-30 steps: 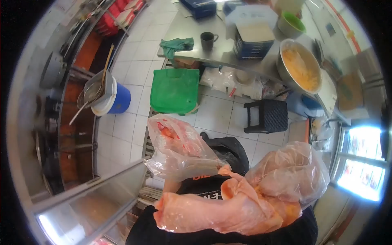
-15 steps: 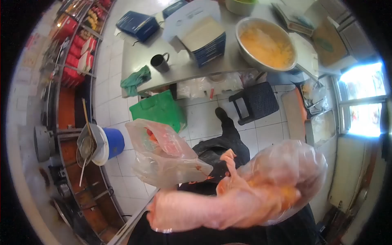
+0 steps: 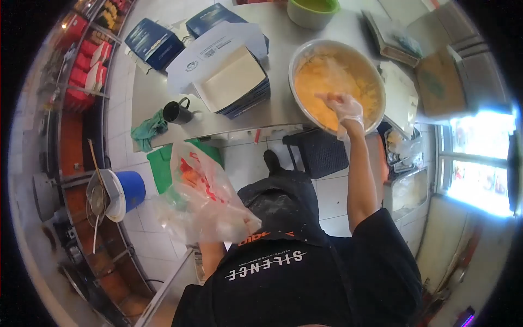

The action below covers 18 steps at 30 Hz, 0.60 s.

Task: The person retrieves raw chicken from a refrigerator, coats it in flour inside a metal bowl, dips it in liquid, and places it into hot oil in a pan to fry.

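Note:
My left hand (image 3: pixel 248 224) is mostly hidden by a translucent plastic bag (image 3: pixel 204 204) with red print, which it grips in front of my apron. Something orange-red shows through the bag's upper part. In a clear plastic glove, my right hand (image 3: pixel 348 110) hangs over the near side of a large metal bowl (image 3: pixel 379 82). Its fingers look drawn together; whether they hold something I cannot make out. Below them, the bowl holds a yellow-orange loose food (image 3: pixel 316 82), partly blurred.
On the steel table (image 3: pixel 218 124) stand blue boxes (image 3: pixel 155 43), an open carton (image 3: pixel 231 82), a dark mug (image 3: pixel 177 111), a green cloth (image 3: pixel 148 131) and a green-rimmed tub (image 3: pixel 312 12). Below are a green crate (image 3: pixel 159 170) and a black crate (image 3: pixel 321 155). A blue bucket (image 3: pixel 131 191) stands left.
My right hand has gone from close to the camera to over the bowl. The bag has shifted slightly left and down. The view has tilted, bringing more of the table into sight.

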Each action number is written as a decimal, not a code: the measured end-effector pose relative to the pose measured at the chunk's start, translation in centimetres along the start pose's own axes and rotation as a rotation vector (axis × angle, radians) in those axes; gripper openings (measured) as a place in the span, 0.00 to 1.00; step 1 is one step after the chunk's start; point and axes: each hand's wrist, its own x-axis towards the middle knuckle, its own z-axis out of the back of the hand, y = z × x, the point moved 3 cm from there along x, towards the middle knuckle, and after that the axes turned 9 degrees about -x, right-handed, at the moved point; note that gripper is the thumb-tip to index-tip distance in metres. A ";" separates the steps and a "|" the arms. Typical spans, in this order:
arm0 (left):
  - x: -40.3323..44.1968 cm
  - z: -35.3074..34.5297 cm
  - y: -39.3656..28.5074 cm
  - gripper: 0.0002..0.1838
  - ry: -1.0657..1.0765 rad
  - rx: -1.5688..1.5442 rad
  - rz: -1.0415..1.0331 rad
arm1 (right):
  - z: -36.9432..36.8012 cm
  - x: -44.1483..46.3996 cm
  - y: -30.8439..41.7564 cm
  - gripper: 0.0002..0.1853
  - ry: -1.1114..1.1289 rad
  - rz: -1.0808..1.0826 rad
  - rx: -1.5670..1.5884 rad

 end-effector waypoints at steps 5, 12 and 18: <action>1.1 -1.0 0.8 0.19 -0.066 -0.051 -0.026 | 0.7 0.7 2.5 0.19 -0.244 0.205 -0.034; 1.2 -1.1 1.3 0.20 -0.075 -0.129 -0.025 | 6.5 -12.0 19.1 0.08 0.726 0.733 0.768; 0.3 -0.9 -0.8 0.20 -0.036 -0.159 -0.083 | -0.6 -18.6 24.5 0.12 0.677 1.277 0.317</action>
